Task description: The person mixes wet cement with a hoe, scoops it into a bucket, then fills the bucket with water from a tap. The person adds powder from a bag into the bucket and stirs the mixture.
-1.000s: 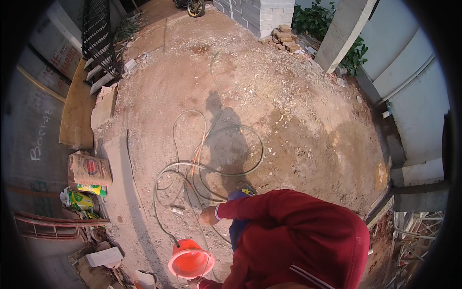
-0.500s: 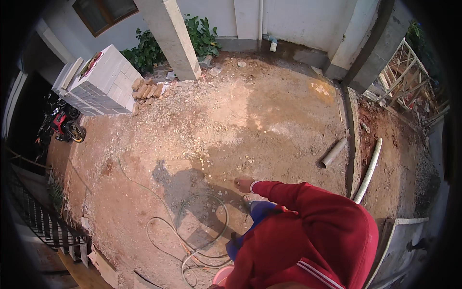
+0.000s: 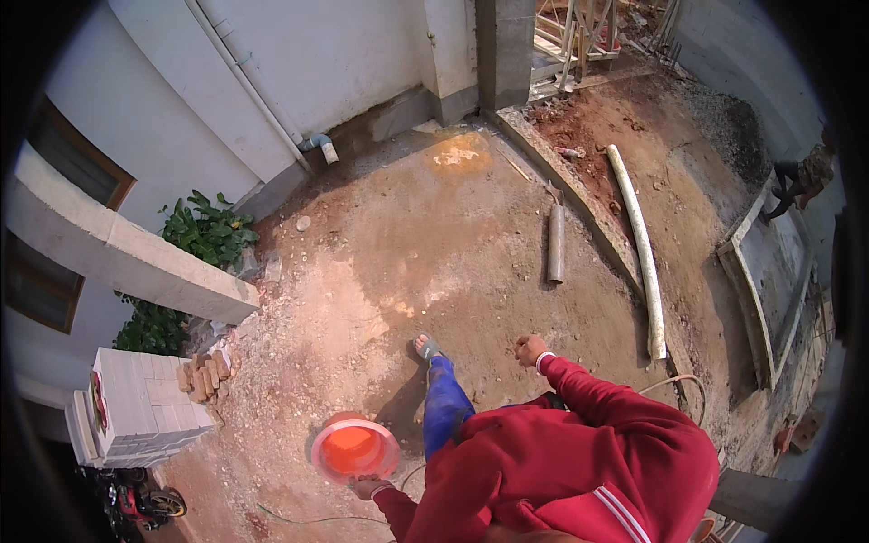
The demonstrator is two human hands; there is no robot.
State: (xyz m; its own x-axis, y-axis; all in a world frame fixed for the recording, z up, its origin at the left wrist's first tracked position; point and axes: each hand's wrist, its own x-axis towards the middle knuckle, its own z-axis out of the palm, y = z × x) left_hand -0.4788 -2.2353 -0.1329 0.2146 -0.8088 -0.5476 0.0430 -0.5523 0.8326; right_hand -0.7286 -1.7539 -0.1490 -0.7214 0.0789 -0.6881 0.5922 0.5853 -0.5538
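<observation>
My left hand [image 3: 367, 488] grips the near rim of an orange plastic bucket [image 3: 317, 450] with a pale pink lip, its fingers partly hidden at the edge. The bucket hangs at my left side, its mouth facing up; whether it holds water I cannot make out. My right hand [image 3: 532, 350] is out in front on the right, fingers curled, with nothing seen in it. My sandalled foot [image 3: 428, 347] in blue trousers steps forward on the wet dirt.
A short grey pipe [image 3: 556, 242] lies beside a low concrete curb [image 3: 579, 201]; past it rests a long white pipe [image 3: 636, 249]. Stacked pale blocks [image 3: 149, 398] and a motorcycle [image 3: 145, 503] stand at left. A hose [image 3: 317, 520] trails behind. Another person [image 3: 801, 179] is far right.
My view has turned to the right and I have moved across the ground. The bucket, barely showing at the lower edge before, is now in full view in my left hand.
</observation>
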